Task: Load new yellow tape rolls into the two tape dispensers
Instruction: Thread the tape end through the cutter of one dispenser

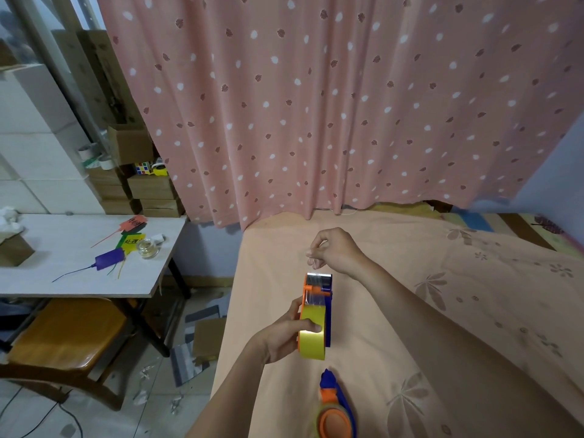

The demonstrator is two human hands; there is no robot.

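My left hand (pixel 284 336) grips the yellow tape roll (pixel 312 336) seated in the dispenser (pixel 317 298) above the bed (pixel 410 327), right hand (pixel 331 249) beyond its blade pinching thin, clingy tape, so I'd judge: hold the rigid frame.

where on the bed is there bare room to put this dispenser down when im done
Bare sheet lies right of the right forearm, toward the striped bedding, and at the far end between the right hand and the curtain. Crowded: the near strip, where the second dispenser lies below the held dispenser in the left hand.
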